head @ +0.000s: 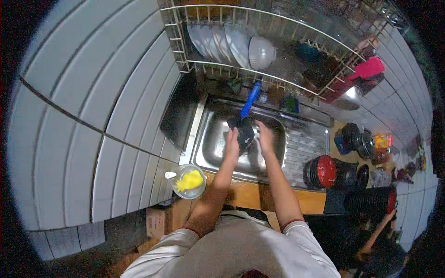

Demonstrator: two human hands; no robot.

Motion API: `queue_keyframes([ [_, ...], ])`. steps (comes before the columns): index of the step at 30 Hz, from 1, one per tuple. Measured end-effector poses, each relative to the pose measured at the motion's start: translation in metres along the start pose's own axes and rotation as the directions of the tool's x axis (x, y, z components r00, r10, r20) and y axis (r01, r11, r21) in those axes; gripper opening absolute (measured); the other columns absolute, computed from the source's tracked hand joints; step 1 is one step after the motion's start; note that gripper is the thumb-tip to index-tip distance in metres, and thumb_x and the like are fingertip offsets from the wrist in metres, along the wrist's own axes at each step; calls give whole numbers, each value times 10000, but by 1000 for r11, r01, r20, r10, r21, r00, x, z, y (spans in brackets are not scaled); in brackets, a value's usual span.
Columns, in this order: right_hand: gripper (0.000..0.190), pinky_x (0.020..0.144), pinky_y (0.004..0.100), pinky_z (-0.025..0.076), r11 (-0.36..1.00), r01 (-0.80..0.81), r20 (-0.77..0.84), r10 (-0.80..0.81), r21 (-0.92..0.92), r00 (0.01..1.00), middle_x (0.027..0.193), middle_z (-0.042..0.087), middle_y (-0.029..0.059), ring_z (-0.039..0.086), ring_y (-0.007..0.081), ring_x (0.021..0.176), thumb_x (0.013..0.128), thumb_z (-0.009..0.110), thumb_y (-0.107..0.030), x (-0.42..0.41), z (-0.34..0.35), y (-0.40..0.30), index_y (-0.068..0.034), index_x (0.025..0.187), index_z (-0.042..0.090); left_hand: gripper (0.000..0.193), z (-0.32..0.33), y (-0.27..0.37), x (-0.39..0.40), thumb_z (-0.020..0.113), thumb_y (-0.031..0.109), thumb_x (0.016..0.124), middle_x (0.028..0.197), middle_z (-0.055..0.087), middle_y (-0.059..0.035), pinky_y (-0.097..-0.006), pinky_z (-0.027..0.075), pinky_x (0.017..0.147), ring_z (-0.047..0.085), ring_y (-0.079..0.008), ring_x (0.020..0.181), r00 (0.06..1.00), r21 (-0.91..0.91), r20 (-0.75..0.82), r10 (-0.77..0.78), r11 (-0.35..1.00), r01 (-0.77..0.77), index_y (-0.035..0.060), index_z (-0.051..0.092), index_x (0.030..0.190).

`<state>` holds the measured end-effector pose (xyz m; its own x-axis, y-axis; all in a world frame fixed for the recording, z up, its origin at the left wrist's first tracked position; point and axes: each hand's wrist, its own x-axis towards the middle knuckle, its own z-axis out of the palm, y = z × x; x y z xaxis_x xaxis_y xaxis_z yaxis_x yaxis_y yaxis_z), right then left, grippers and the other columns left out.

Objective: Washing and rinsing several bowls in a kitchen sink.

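My left hand point(232, 143) is over the stainless steel sink basin point(212, 139), beside the left side of a dark object point(245, 133) whose kind I cannot tell. My right hand point(265, 137), somewhat blurred, is on the other side of that object, with a gap between them. Whether my left hand touches it is unclear. Above the dark object, a blue handle-like piece point(251, 100) slants up toward the dish rack. At the near left corner of the sink stands a round clear container point(190, 195) with a yellow sponge or cloth point(190, 180) in it.
A wire dish rack point(222, 63) with white plates point(212, 41) and a white bowl point(261, 52) hangs over the sink's back. Right of the basin is a ribbed drainboard point(302, 146) with a red and black pot or bowl point(321, 171). Dark cookware point(351, 135) stands farther right.
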<state>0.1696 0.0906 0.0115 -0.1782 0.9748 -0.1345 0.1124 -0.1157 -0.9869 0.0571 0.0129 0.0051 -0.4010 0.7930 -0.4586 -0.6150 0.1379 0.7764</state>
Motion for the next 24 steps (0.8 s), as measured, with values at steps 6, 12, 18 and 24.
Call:
queue_keyframes([
  [6, 377, 1018, 418, 337, 631, 411, 96, -470, -658, 877, 1288, 469, 213, 424, 378, 1197, 901, 493, -240, -20, 49, -19, -69, 1234, 538, 461, 9, 14, 0, 489, 410, 929, 1166, 513, -59, -383, 390, 972, 483, -199, 1120, 964, -421, 228, 133, 907, -26, 91, 397, 1248],
  [12, 469, 1089, 423, 239, 567, 590, 352, -480, -574, 804, 1424, 318, 202, 278, 403, 1315, 923, 459, -209, -61, 50, -38, -217, 1385, 380, 538, -38, 40, 44, 323, 462, 959, 1296, 478, -135, -482, 355, 1017, 474, -315, 1170, 954, -744, 284, 96, 650, 156, 55, 396, 1303],
  [18, 490, 1081, 356, 243, 933, 266, -15, -277, -243, 961, 1409, 362, 177, 337, 273, 1309, 987, 322, -291, -27, 5, 24, -26, 1399, 301, 537, -15, 57, 22, 406, 447, 939, 1344, 454, -117, -502, 341, 1029, 453, -306, 1212, 984, -653, 152, -94, 738, 171, 79, 410, 1331],
  [24, 596, 912, 345, 387, 960, -217, -29, 225, 175, 974, 1105, 601, 107, 544, 233, 1024, 946, 308, -533, -13, 15, -1, -64, 1208, 565, 539, -22, 55, 13, 444, 433, 931, 1301, 477, -112, -429, 385, 980, 478, -257, 1175, 998, -255, 15, -63, 965, 64, 65, 409, 1323],
])
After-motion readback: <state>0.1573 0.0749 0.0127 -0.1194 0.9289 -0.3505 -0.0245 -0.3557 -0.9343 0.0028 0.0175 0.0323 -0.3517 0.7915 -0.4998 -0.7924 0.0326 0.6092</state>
